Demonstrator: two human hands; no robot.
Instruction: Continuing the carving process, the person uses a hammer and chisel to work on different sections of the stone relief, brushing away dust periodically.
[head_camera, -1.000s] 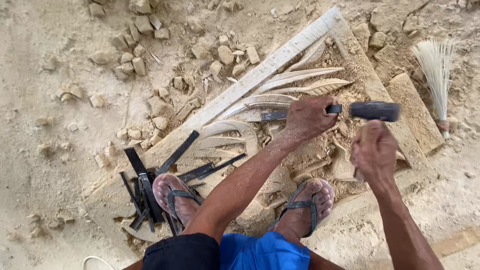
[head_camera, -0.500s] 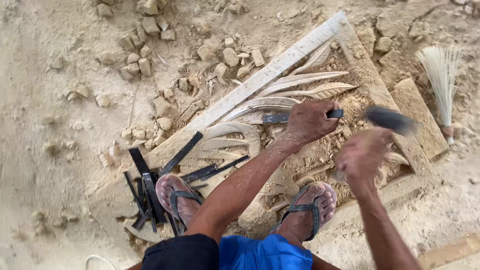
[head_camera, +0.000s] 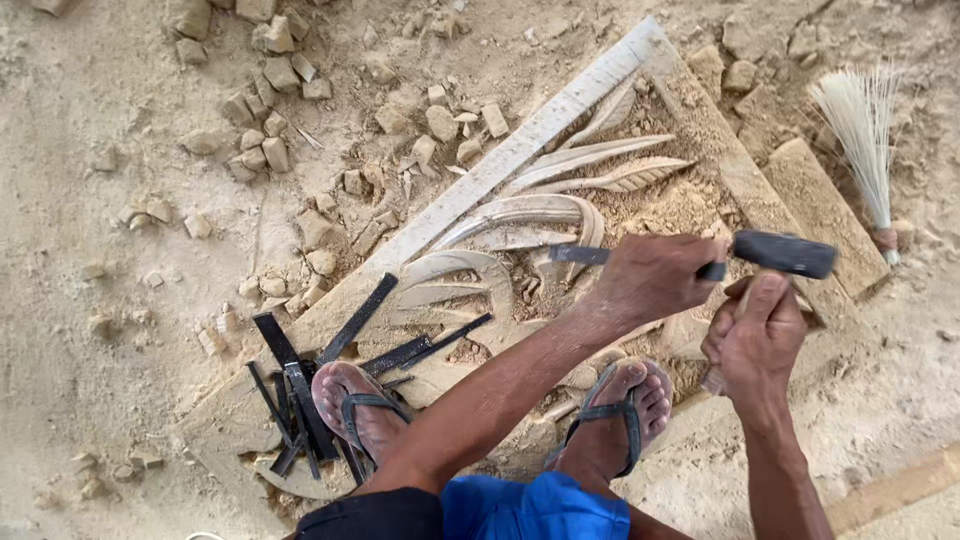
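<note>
Carving leaves into a stone slab (head_camera: 640, 60)
Left hand (head_camera: 650, 275) grips a chisel (head_camera: 575, 254) pointing to nine o'clock; right hand (head_camera: 755, 335) holds a hammer (head_camera: 785, 252), maybe touching it; next hit needs good aim

Dark chisel (head_camera: 575, 254) flat against carved slab (head_camera: 560, 215)

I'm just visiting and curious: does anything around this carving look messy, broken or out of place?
Nothing looks damaged. Stone chips and dust litter the ground beside the carved slab, and spare chisels lie in a loose heap by the left foot, some crossing one another.
</note>
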